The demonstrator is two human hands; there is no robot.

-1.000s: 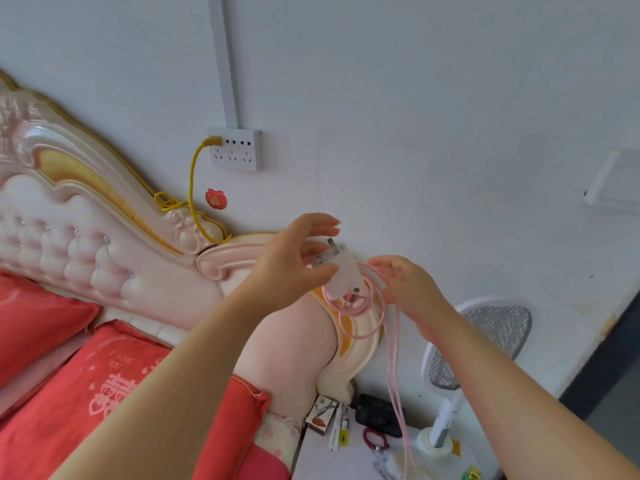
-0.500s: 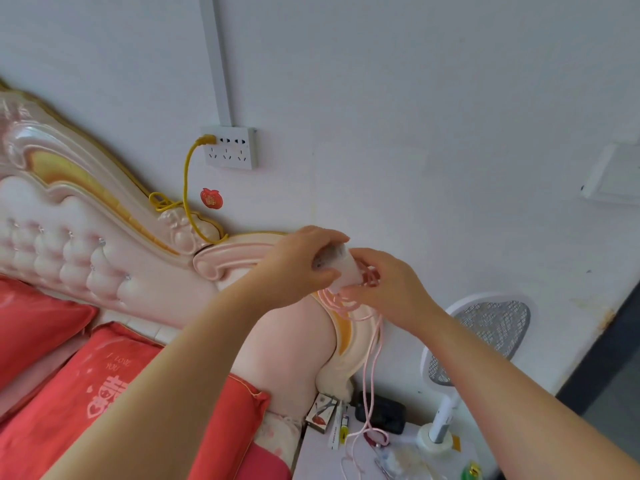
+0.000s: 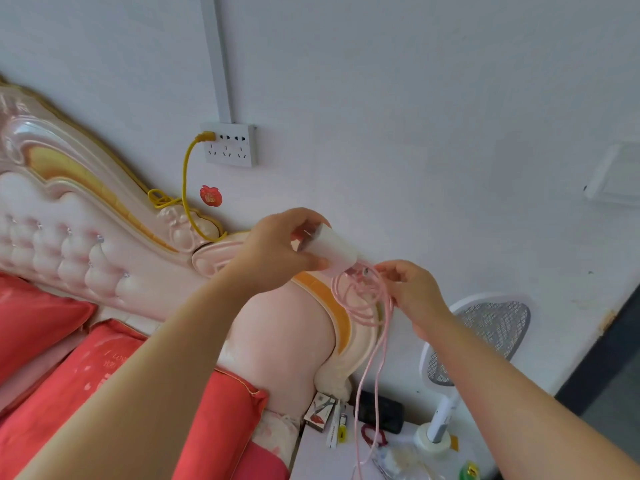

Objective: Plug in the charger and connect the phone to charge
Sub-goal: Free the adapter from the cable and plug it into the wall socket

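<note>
Two hands: left hand (image 3: pixel 277 251) clamps the charger (image 3: pixel 330 251); right hand (image 3: pixel 414 292) pinches the pink cable (image 3: pixel 367 306).
Change: right fingers moved off the charger, loops hanging looser.
Socket (image 3: pixel 230 145): above, not reached.
Phone: cannot tell where.

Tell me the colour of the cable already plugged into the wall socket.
Yellow. The cable shows clearly in the head view, hanging from the wall socket.

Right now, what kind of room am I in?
Most likely a bedroom. A padded pink headboard stands against the wall with red pillows below it, and a cluttered bedside table sits next to it. A wall socket strip hangs just above the bed.
</note>
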